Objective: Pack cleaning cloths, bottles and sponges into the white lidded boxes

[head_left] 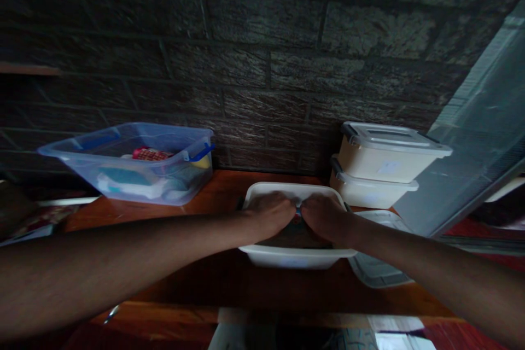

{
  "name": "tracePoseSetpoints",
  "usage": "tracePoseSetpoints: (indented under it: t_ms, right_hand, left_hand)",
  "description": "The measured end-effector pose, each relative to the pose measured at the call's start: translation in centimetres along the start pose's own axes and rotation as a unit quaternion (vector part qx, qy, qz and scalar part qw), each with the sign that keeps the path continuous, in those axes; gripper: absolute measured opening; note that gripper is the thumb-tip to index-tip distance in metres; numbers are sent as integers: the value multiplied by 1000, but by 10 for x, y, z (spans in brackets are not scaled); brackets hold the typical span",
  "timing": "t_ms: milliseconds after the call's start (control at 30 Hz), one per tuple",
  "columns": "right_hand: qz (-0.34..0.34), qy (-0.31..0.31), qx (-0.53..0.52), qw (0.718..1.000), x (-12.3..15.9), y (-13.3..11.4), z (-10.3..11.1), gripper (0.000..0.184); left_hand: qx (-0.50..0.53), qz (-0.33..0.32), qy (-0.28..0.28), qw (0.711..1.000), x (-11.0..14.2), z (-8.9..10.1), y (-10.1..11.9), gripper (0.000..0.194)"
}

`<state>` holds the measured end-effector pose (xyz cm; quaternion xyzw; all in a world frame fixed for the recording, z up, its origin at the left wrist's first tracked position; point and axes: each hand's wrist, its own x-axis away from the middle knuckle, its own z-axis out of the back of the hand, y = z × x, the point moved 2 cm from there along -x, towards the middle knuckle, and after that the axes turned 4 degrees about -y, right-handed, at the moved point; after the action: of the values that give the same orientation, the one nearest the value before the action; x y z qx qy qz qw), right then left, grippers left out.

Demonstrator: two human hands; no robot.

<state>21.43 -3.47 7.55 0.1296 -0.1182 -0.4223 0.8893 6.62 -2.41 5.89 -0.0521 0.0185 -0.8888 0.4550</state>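
Note:
A white plastic box without its lid stands on the wooden table in front of me. My left hand reaches over its rim from the left, fingers curled in. From the right my right hand comes in the same way, also curled, and the two hands nearly meet at the middle. Between them shows a small patch of something blue and red, blurred and mostly covered by the fingers. Dark brown contents lie lower in the box. What the fingers grip is hidden.
A clear bluish tub with cloth-like items sits at the left. Two lidded cream boxes are stacked at the back right. A loose translucent lid lies right of the white box. A dark stone-block wall rises behind the table.

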Motion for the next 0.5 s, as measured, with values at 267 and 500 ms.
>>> tracePoseSetpoints:
  t_ms: [267, 500]
  right_hand:
    - [-3, -12, -9, 1000, -1, 0, 2, 35]
    - [5, -19, -7, 1000, 1, -1, 5, 35]
  left_hand:
    - [16, 4, -1, 1000, 6, 7, 4, 32]
    - [14, 5, -2, 1000, 10, 14, 6, 32]
